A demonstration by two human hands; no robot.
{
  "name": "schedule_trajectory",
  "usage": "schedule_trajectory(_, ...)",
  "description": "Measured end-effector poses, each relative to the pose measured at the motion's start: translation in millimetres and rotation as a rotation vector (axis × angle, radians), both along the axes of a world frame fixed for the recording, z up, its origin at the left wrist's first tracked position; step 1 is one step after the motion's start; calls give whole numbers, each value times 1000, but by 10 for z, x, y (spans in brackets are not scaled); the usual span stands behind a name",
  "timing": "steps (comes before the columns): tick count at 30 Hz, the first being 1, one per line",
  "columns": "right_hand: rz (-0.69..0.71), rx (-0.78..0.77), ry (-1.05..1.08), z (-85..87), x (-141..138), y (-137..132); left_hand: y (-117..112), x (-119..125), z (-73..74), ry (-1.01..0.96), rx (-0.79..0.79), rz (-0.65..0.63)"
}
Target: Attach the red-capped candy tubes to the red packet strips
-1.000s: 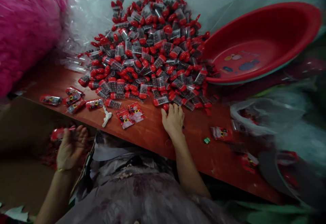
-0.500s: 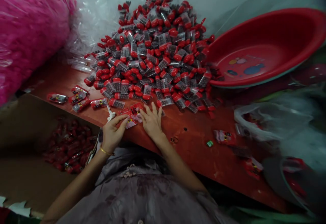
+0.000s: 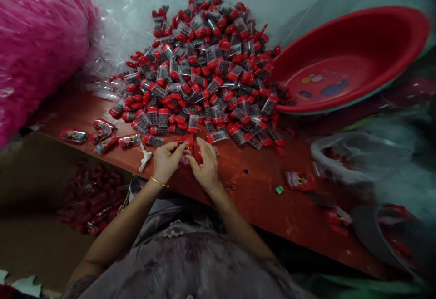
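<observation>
Handling red pkt (image 3: 187,141) — LH (image 3: 165,160) + RH (image 3: 207,166).

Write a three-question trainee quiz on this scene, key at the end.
1. What is between the left hand and right hand? A) a white scrap B) red printed packaging C) a basin
2. True or false: the gold bracelet is on the left wrist.
3. Fill in: the small square lying on the table, to the picture's right of both hands, is ____ in colour.
Key: 1. B; 2. true; 3. green
</observation>
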State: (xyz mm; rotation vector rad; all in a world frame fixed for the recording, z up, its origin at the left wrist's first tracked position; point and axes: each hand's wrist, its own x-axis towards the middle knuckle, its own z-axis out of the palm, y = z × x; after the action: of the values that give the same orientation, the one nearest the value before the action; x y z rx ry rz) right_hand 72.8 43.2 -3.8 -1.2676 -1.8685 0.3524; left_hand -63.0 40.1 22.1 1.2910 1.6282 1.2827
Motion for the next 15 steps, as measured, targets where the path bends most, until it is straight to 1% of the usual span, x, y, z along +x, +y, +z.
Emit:
schedule_trajectory(3, 35, -215, 311, 44, -33, 2, 8, 44, -24, -109, 25, -1)
schedule_trajectory(5, 53, -312, 397, 75, -53, -2, -15, 88, -11, -159, 24, -14)
schedule_trajectory(7, 26, -301, 371, 98, -70, -11, -46, 135, 24, -217, 5, -16)
schedule_trajectory(10, -6, -219, 256, 122, -85, -27, -83, 185, 90, -356, -69, 21)
schedule_trajectory(13, 46, -196, 182, 151, -65, -22, -99, 178, 137, -563, -203, 34)
schedule_trajectory(15, 101, -207, 162, 171, 1, 7, -98, 142, 159, -642, -270, 27)
